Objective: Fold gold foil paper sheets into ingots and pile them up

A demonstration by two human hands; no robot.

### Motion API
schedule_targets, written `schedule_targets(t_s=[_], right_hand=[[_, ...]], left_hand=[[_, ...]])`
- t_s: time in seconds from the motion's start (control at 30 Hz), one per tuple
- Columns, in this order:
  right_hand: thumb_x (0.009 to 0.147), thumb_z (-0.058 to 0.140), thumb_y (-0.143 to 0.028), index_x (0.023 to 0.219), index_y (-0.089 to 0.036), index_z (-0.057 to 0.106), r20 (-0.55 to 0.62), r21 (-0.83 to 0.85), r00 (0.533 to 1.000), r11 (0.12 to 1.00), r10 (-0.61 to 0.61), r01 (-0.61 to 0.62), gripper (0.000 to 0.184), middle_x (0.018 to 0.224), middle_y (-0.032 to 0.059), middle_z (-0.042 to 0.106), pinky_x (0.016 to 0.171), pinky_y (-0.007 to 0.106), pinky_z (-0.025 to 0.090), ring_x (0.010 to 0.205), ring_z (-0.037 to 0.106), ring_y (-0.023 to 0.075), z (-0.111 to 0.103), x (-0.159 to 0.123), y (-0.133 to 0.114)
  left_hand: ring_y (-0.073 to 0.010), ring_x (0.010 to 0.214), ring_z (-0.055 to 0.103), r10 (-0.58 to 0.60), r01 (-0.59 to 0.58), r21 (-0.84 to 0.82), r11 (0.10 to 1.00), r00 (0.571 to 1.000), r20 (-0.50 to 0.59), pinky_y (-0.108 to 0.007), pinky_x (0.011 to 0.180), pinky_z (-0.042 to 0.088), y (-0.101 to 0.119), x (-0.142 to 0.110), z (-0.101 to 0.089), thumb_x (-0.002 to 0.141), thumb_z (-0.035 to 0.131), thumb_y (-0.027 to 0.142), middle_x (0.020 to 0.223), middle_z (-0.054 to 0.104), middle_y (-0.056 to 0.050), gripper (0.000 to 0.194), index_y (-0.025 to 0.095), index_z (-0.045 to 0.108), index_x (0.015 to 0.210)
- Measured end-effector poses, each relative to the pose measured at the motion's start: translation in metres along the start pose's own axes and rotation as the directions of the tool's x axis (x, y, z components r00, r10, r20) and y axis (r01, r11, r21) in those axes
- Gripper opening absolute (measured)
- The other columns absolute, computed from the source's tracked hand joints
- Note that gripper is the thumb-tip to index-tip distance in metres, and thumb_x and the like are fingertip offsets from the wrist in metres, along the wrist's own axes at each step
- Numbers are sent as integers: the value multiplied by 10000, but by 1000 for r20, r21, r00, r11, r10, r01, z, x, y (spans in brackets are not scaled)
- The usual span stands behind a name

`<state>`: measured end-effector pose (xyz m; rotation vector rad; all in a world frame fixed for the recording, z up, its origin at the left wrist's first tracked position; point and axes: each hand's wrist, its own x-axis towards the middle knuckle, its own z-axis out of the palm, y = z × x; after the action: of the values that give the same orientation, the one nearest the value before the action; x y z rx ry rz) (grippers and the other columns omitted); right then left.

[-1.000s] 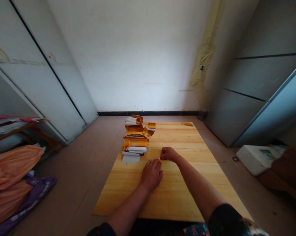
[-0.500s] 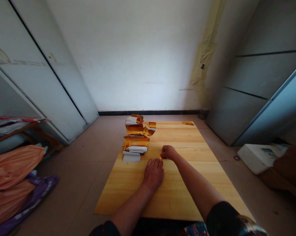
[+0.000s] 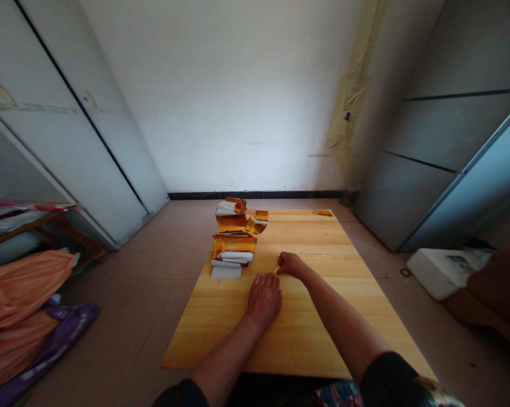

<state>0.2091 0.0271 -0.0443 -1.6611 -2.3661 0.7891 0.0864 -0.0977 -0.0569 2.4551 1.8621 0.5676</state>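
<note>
My left hand [image 3: 265,297] lies flat on the wooden table [image 3: 318,333], fingers stretched forward and palm down. Its fingertips rest at the near end of a small piece of shiny gold paper [image 3: 276,271]. Just beyond, my right hand [image 3: 291,265] is closed in a pinch on that gold paper, and most of the piece is hidden by the fingers. To the left of both hands sits a pile of gold paper sheets [image 3: 238,245] with white backs, and a pale sheet [image 3: 226,272] lies at its near side.
More gold sheets [image 3: 231,221] and a rolled white and gold bundle [image 3: 230,206] lie at the table's far left. A folded gold piece [image 3: 323,213] is near the far right corner. On the floor, a white box [image 3: 436,274] stands right; orange cloth [image 3: 26,288] hangs left.
The right hand keeps its pinch and shifts only slightly, with a thin strip of the gold paper showing below it. My left hand has slid a little to the right.
</note>
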Motion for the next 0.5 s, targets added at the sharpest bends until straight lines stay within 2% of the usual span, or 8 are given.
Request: schedule_targets(t_s=[0.33, 0.5], right_hand=[[548, 796, -256, 787, -180, 606, 3, -55, 995, 994, 96, -95, 315, 791, 20, 649, 532, 208, 320, 719, 567, 148, 2, 4, -10], [552, 783, -184, 767, -180, 601, 8, -50, 996, 995, 88, -87, 281, 782, 10, 651, 551, 198, 329, 733, 572, 139, 1, 3, -9]], left_hand=[[-250, 1182, 471, -23, 22, 6, 1000, 999, 45, -454, 1081, 268, 2, 2, 1, 816, 513, 218, 1242, 560, -118, 327, 153, 550, 1135], [-251, 1171, 479, -31, 31, 8, 1000, 998, 53, -464, 1078, 266, 4, 3, -2, 818, 516, 218, 1231, 566, -122, 328, 156, 548, 1138]])
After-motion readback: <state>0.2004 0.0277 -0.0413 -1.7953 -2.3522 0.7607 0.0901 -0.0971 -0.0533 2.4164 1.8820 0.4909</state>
